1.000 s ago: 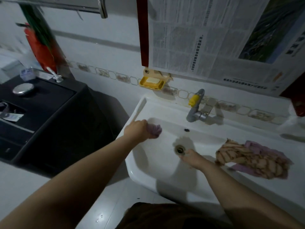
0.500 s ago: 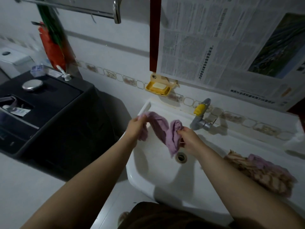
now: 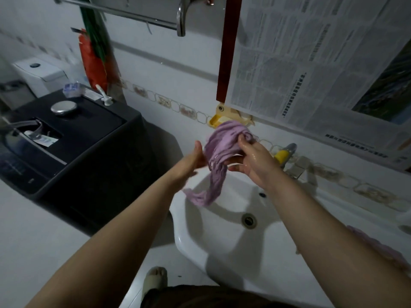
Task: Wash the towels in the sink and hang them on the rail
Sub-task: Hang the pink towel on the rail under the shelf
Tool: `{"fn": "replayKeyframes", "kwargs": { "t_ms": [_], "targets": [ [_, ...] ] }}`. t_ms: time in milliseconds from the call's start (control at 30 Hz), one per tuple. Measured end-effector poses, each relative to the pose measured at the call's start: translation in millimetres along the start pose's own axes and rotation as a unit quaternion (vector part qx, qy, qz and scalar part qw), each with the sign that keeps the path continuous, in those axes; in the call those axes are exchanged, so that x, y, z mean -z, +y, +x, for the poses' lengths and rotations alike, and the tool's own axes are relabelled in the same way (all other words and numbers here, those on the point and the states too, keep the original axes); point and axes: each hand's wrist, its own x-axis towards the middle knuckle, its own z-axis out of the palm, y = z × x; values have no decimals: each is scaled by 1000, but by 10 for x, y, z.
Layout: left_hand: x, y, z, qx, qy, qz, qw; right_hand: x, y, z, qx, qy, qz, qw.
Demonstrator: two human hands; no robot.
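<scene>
White sink (image 3: 222, 247) nearest, drain bare. Above its basin, purple towel (image 3: 219, 156) raised in both hands: right hand (image 3: 251, 161), wet, curled round the bunched top; left hand (image 3: 195, 160) against its side, fingers hidden, grip unclear. Lower end dangling over the bowl. Beyond, yellow-handled tap (image 3: 283, 154), yellow soap dish (image 3: 220, 120), newspaper (image 3: 311, 63) on the wall, print unreadable. Rail (image 3: 124, 13) overhead.

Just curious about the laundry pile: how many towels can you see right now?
2. A purple towel is held up over the sink by both hands; another pinkish towel lies on the sink's right ledge, mostly hidden by the arm. More may be hidden.
</scene>
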Motion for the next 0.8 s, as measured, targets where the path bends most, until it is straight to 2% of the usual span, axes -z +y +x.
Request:
{"fn": "replayKeyframes", "kwargs": {
  "t_ms": [33,67,133,200,367,500,600,700,733,800],
  "targets": [
    [-5,46,-13,-17,-73,-104,992,-94,-42,48,6,11,-8,1000],
    [28,69,-20,-30,-107,-164,980,-173,-80,112,11,36,-19,999],
    [143,151,-36,-45,-125,-196,972,-284,-152,242,22,104,-39,994],
    [299,249,21,-62,-89,-152,982,-370,-211,367,44,136,-43,989],
    [840,514,335,-106,22,-112,988,-620,-278,655,55,103,-25,993],
    [1465,613,719,-92,125,-108,982,-863,-383,928,60,153,-34,986],
    [1878,681,960,-59,105,-105,987,-1059,-463,1121,24,147,-64,987],
    [2210,771,1125,-32,91,-117,988,-1243,-501,1313,16,185,-198,962],
    [2320,794,1183,-37,97,-127,986,-1290,-494,1382,30,216,-197,956],
    [2521,825,1298,-75,147,-120,979,-1354,-505,1490,66,281,-95,953]
  ]
}}
